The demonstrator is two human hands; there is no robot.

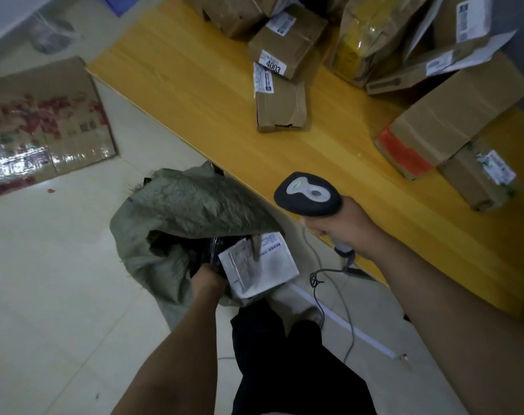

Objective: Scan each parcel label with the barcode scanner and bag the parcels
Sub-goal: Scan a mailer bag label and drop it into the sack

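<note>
Left hand [208,280]: parcel [272,265]; right hand [349,227]: scanner [310,194]

The fingers of the left hand [208,278] are hidden in the mouth of the green sack [191,202], behind the white parcel [265,271], so the grip cannot be made out. Deeper in the sack is only a dark mass. The parcel's label print is too blurred to read. The right hand [347,229] covers most of the scanner [310,194] handle. Boxes [233,13] at the far end of the table [179,70] are cut by the top edge, the flattened carton [45,121] by the left
</note>
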